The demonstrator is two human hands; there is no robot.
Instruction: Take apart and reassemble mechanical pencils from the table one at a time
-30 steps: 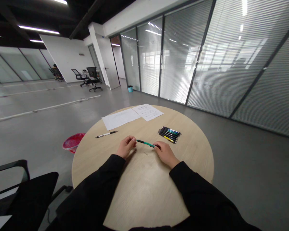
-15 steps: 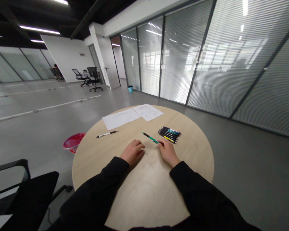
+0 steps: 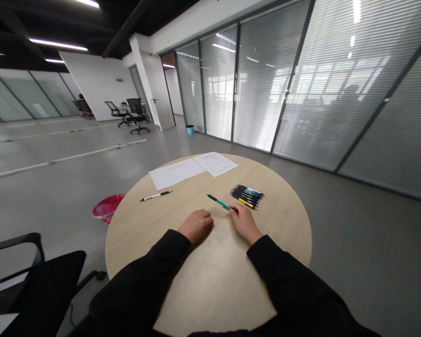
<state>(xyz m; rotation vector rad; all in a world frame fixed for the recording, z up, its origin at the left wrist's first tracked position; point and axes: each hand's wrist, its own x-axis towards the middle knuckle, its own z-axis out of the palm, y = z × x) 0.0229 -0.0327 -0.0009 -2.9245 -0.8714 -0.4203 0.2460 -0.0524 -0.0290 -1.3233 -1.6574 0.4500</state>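
Note:
My right hand (image 3: pixel 244 222) grips the end of a green-and-black mechanical pencil (image 3: pixel 218 201), whose tip points away to the left over the table. To the left of it, my left hand (image 3: pixel 197 225) rests low on the tabletop with its fingers curled together. A tiny thin bit shows at those fingertips, too small to name. Just beyond my right hand lies a row of several pens or mechanical pencils (image 3: pixel 247 196), mostly black, one with a yellow barrel. Off to the left, a white-and-black pen (image 3: pixel 156 196) lies alone.
Two printed paper sheets (image 3: pixel 177 173) lie at the far side of the round wooden table (image 3: pixel 224 290). A red basket (image 3: pixel 108 206) stands on the floor at the left, near a black chair (image 3: pixel 56 281). Behind are glass partitions with blinds.
My left hand has shifted slightly right and its fingers have curled closed over the thin bit on the table. My right hand and the green pencil have barely moved.

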